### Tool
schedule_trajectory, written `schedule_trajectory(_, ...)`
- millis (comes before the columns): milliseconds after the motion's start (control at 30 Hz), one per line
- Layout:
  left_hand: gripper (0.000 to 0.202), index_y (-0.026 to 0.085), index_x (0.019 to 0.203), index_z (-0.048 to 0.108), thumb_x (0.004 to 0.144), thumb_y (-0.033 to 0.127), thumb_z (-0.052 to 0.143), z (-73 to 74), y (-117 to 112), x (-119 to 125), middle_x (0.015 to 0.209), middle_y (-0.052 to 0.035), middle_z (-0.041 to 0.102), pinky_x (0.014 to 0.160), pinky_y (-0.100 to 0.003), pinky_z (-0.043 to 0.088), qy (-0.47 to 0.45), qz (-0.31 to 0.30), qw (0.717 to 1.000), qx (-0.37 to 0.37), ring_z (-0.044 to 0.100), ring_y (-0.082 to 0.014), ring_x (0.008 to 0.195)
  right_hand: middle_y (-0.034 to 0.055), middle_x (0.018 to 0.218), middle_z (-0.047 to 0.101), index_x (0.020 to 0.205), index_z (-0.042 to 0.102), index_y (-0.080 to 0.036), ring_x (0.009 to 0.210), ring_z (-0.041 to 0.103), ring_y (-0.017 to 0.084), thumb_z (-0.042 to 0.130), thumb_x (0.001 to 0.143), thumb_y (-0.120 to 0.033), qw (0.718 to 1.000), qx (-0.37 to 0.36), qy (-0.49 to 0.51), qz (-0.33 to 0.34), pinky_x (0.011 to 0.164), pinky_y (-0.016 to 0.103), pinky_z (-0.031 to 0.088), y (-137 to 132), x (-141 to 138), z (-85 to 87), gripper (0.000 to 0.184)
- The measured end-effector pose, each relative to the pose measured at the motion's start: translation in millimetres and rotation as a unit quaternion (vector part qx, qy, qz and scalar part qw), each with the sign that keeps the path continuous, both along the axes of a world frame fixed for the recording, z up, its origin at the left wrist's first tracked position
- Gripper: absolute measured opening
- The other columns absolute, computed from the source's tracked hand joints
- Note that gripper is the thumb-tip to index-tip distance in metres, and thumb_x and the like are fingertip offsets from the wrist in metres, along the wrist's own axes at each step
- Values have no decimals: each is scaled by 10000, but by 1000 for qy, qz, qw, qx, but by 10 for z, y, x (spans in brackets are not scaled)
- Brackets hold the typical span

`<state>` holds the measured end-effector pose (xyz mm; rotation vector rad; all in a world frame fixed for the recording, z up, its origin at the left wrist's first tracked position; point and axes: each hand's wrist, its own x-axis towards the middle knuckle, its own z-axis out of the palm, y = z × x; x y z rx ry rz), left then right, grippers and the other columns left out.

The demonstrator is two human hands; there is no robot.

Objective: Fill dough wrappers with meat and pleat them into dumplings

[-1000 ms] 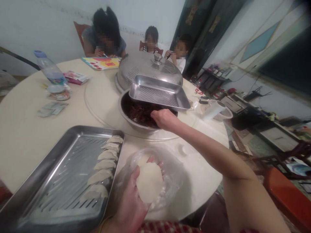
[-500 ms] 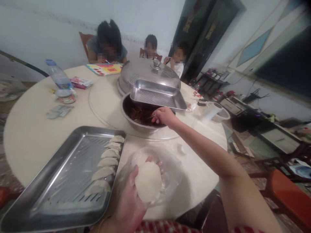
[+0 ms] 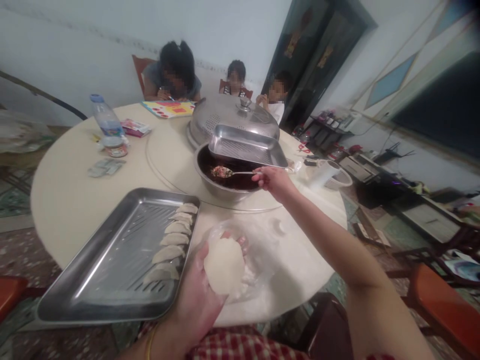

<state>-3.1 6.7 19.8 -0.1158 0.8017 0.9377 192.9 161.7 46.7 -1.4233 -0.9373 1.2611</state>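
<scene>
A round, pale dumpling wrapper (image 3: 224, 266) lies across the palm of my left hand (image 3: 204, 295), whose fingers curl up behind it. Under that hand is a clear plastic bag (image 3: 258, 265) dusted with white flour. My right hand (image 3: 275, 182) grips the handle of a metal spoon (image 3: 240, 173). Chopped filling (image 3: 219, 171) sits in the spoon's bowl, above a metal basin (image 3: 210, 185) of dark filling. To the left, a steel tray (image 3: 108, 250) carries several folded dumplings (image 3: 176, 239) in a row along its right side.
A second steel tray (image 3: 247, 145) rests on the basin's rim, before a large domed lid (image 3: 225, 112). A bottle (image 3: 107, 117) and jar (image 3: 114, 146) stand at the left. Several people sit across the round table. A white basket (image 3: 339, 177) is at the right edge.
My right hand has lifted the spoon out of the filling, with a scoop now showing in it. The left hand still holds the wrapper. The view has shifted slightly.
</scene>
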Motion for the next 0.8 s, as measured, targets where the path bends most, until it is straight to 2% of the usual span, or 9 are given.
schedule_trajectory(167,507,96,1393,466,967,359,377,42,189,-67,1143,-197,690,833,-373,574,-9,50,999,14,701,-270,983,1,556,628,777,624,-128,417,455,40,509,784,-195,1000,24,-3,-3,382,148,266,-375,197,208,133)
schedule_trajectory(300,519,78,1346,513,977,400,341,57,259,-65,1097,-161,709,886,-371,548,-22,71,997,8,685,-255,992,-9,541,630,780,654,-171,411,479,60,584,804,-332,991,71,-95,56,374,168,322,-859,279,355,177)
schedule_trajectory(367,513,74,1325,531,972,403,359,43,253,-43,1075,-143,714,905,-373,536,-39,67,997,28,680,-249,987,-4,545,647,799,675,-184,419,508,74,582,842,-375,975,110,-165,104,388,186,373,-1109,252,389,217)
schedule_trajectory(433,504,80,1314,538,969,406,368,21,230,-19,1054,-131,717,886,-366,540,-53,59,996,45,682,-240,963,1,588,679,858,692,-195,468,562,82,552,892,-364,941,163,-254,151,433,193,427,-1333,185,406,223)
schedule_trajectory(500,498,88,1312,535,969,410,369,4,196,-3,1032,-129,716,836,-350,554,-54,46,996,50,688,-234,934,4,645,702,918,694,-201,542,618,88,523,925,-306,892,221,-350,184,504,196,478,-1511,95,419,201)
schedule_trajectory(567,483,92,1312,528,973,393,362,0,156,-1,1027,-132,713,796,-331,561,-49,36,997,54,692,-229,924,8,680,713,947,688,-198,595,653,97,503,934,-246,837,281,-425,198,564,205,510,-1636,4,440,192)
schedule_trajectory(633,448,97,1308,526,969,340,363,7,114,-9,1034,-128,709,791,-311,557,-46,34,997,61,692,-218,929,13,700,718,959,683,-198,622,673,110,487,936,-210,795,329,-471,196,591,218,526,-1711,-78,471,198)
schedule_trajectory(800,426,132,1297,540,888,167,424,-14,41,-17,1038,-89,714,885,-310,526,-57,44,992,100,689,-197,948,17,714,715,964,671,-209,636,670,121,457,947,-185,732,386,-527,191,581,229,519,-1786,-245,565,216)
